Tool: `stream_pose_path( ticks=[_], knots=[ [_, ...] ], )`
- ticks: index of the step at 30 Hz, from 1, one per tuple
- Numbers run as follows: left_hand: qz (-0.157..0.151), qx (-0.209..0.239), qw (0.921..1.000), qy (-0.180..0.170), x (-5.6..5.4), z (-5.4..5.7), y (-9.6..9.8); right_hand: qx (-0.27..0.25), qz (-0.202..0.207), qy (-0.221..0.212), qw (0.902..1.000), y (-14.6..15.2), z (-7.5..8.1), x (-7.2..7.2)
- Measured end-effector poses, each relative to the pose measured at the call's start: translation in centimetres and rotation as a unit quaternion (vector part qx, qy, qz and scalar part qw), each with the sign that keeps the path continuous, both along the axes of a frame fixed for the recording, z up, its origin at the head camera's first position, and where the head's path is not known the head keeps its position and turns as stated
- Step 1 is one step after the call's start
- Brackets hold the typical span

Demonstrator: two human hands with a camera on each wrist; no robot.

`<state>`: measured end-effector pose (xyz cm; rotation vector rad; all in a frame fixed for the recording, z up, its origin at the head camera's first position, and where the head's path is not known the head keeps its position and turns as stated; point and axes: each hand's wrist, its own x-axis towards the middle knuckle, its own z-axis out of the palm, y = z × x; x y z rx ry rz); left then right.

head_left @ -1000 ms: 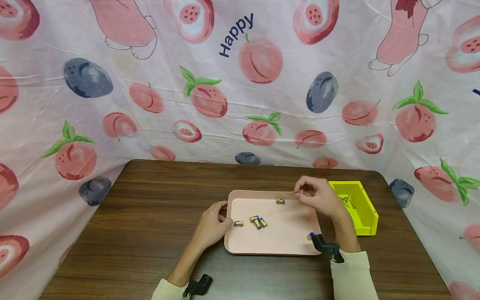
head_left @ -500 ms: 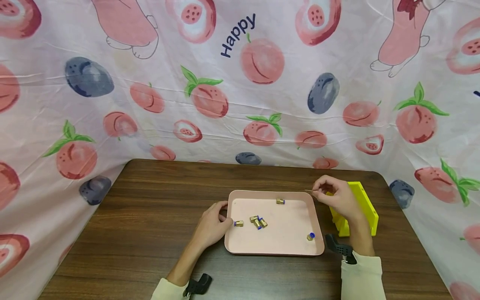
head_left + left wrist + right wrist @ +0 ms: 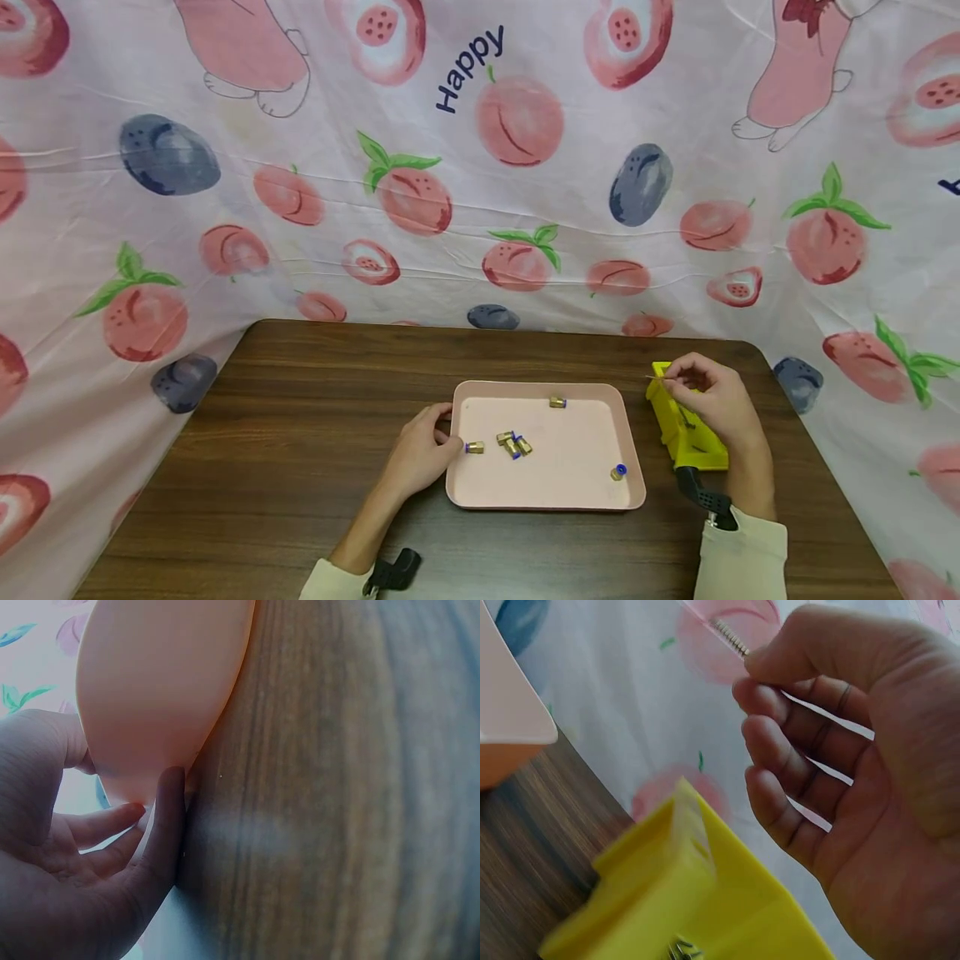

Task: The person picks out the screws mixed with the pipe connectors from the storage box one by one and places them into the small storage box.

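My right hand (image 3: pixel 717 402) pinches a thin threaded screw (image 3: pixel 730 637) between thumb and index finger, above the yellow bin (image 3: pixel 666 414). In the right wrist view its other fingers are loosely bent below. My left hand (image 3: pixel 422 450) grips the left rim of the pink tray (image 3: pixel 555 502); in the left wrist view its fingers (image 3: pixel 171 817) bend about the tray's wall. Several brass fittings with blue ends lie in the tray: a cluster (image 3: pixel 513 444) near the middle, one fitting (image 3: pixel 475 447) by the left thumb, one at the back and one at the front right.
Small dark screws (image 3: pixel 681 949) lie inside the yellow bin, which stands right of the tray and is partly hidden by the right arm. Both sit on a brown wooden table (image 3: pixel 315 375). A fruit-printed cloth (image 3: pixel 450 192) hangs behind and at the sides.
My right hand has moved right, from the tray's back right corner to above the yellow bin, still pinching the screw. The left hand stays at the tray's rim.
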<state>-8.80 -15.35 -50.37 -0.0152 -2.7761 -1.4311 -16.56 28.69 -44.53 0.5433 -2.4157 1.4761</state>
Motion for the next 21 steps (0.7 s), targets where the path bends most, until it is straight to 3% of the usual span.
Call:
stream_pose_path(
  ticks=[12,21],
  knots=[
    [0.002,-0.009,1.0,0.002,-0.1,0.0,-0.1,0.022,-0.132,-0.053,0.9896,2.3,-0.2,0.7],
    [0.003,-0.017,0.9999,0.002,-0.1,-0.1,-0.1,0.014,-0.163,-0.07,0.9841,2.6,-0.5,0.6]
  ],
)
